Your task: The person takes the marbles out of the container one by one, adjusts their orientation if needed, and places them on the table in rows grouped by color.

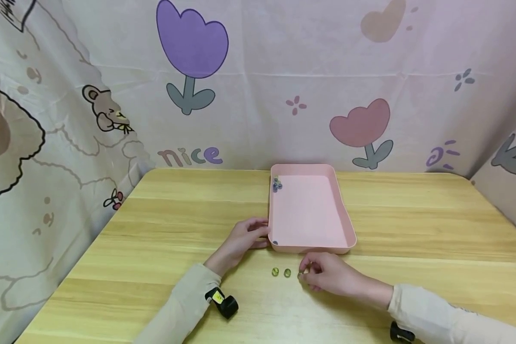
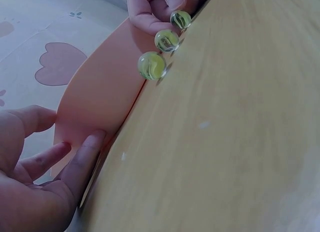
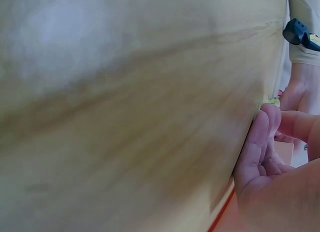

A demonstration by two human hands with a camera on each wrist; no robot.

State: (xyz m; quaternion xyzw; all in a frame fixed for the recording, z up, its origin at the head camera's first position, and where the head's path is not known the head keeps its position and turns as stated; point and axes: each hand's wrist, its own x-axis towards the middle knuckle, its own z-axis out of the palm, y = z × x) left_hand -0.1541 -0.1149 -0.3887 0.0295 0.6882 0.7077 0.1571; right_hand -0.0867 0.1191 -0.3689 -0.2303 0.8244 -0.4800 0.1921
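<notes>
Three clear glass marbles with yellow-green swirls lie in a row on the wooden table, in front of a shallow pink tray (image 1: 309, 210). The left marble (image 1: 275, 272) and middle marble (image 1: 287, 273) lie free. At the row's right end, my right hand (image 1: 333, 274) pinches the third marble (image 2: 180, 19) between thumb and fingertips, low over the wood. My left hand (image 1: 242, 239) rests against the tray's left side near its front corner; in the left wrist view, its extended fingers (image 2: 90, 147) touch the outer wall.
Several small dark-blue marbles (image 1: 276, 185) cluster by the tray's far left wall, and another marble (image 1: 275, 242) sits in its near left corner. The light wood table (image 1: 189, 200) ends at a printed cloth backdrop (image 1: 258, 119), with more cloth at both sides.
</notes>
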